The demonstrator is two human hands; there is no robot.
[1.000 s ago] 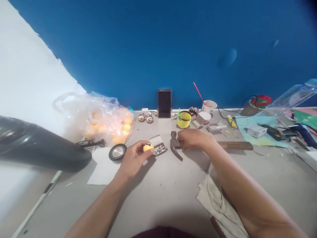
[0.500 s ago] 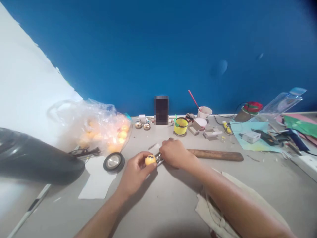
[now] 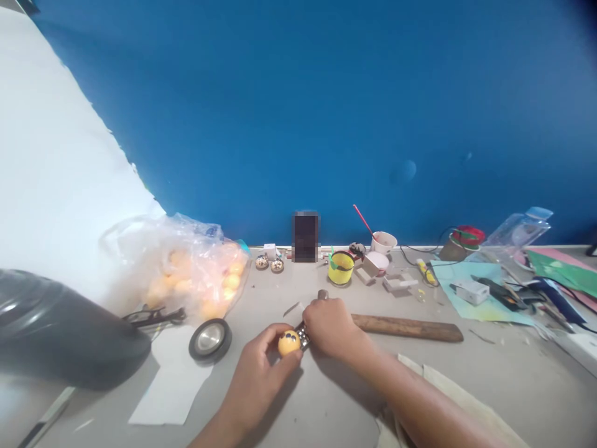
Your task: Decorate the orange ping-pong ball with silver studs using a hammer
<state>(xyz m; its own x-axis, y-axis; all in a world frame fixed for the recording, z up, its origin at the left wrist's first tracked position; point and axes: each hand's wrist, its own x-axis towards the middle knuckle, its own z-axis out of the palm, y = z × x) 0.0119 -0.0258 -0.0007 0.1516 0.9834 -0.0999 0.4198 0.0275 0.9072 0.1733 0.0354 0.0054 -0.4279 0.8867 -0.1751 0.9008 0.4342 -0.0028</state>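
An orange ping-pong ball [image 3: 289, 343] with dark oval spots on its top is pinched between the thumb and fingers of my left hand [image 3: 261, 361], just above the table. Right beside it, my right hand [image 3: 330, 325] is curled with its knuckles up, and its fingertips are hidden. A small dark-and-silver speckled piece [image 3: 304, 336] shows between the ball and my right fingers; what exactly they grip cannot be seen. Behind that hand lies a hammer, its wooden handle [image 3: 410, 327] reaching right and part of its metal head [image 3: 323, 294] showing.
A clear bag of orange balls [image 3: 228, 280], a black-rimmed wheel [image 3: 209, 340], white paper [image 3: 172, 379] and a dark cylinder [image 3: 65, 336] are at left. Along the wall stand two speckled half-balls [image 3: 277, 265], a yellow cup [image 3: 341, 269] and a paper cup [image 3: 384, 242]. Cloth [image 3: 448, 398] lies under my right forearm.
The view has tilted upward, so everything sits lower in the picture. The ball has turned slightly in my left hand, showing more of its dark spots. Both hands stay close together.
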